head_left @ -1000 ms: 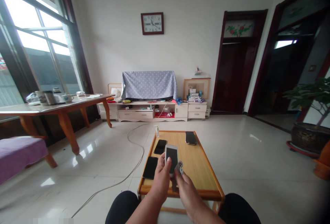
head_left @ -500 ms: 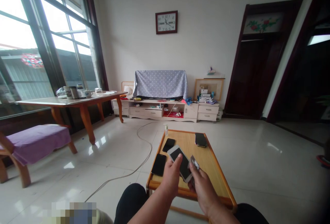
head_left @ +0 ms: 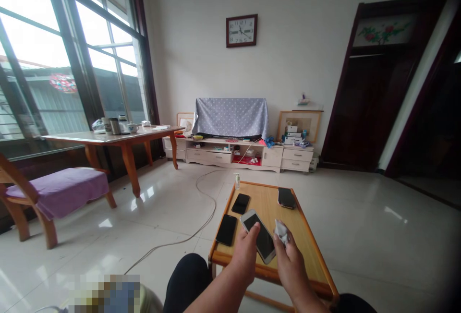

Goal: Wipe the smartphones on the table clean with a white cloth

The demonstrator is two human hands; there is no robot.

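Plainly, the left hand (head_left: pixel 248 250) grips the white phone (head_left: pixel 265 243), its thumb lying across the dark screen. The right hand (head_left: pixel 290 259) pinches a crumpled, pale wipe (head_left: pixel 281 233) between thumb and fingers, just beside the phone's lower right edge; whether those fingers touch the phone, I cannot tell. The phone is held slanted above the near part of the tabletop (head_left: pixel 268 195), top end pointing away and to the left. Along the left edge lie two black phones, a near one (head_left: pixel 226 230) and a far one (head_left: pixel 241 203), well apart from a dark phone (head_left: pixel 286 198) at the far right corner. A clear pump bottle (head_left: pixel 237 182) stands upright at the far left corner.
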